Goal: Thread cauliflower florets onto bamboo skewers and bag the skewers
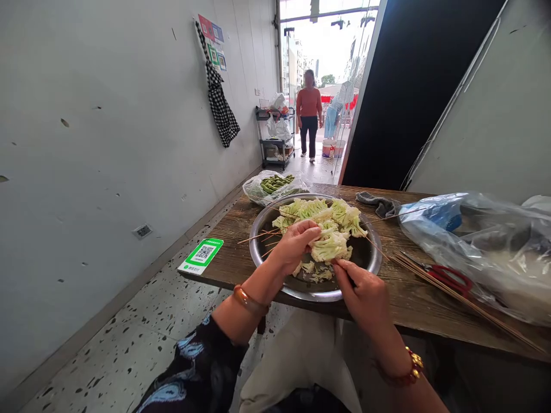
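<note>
My left hand (297, 244) grips a pale green-white cauliflower piece (330, 245) above a round metal basin (258, 258). At the lower edge of that piece, my right hand (359, 287) has its thumb and fingertips pinched together; what lies between them is too small to make out. More cauliflower florets (346, 215) are heaped in the far half of the basin, some with thin wooden skewers (253, 237) sticking out over the rim. Small cauliflower scraps (321, 274) lie at the basin's bottom near my hands.
On the wooden table (228, 223) are a bag of green pods (275, 183), a QR-code card (201, 256), a dark cloth (379, 203), loose skewers (469, 304), red-handled scissors (450, 278) and a large plastic bag (495, 241). A person (309, 112) stands by the doorway, beside a cart (275, 137).
</note>
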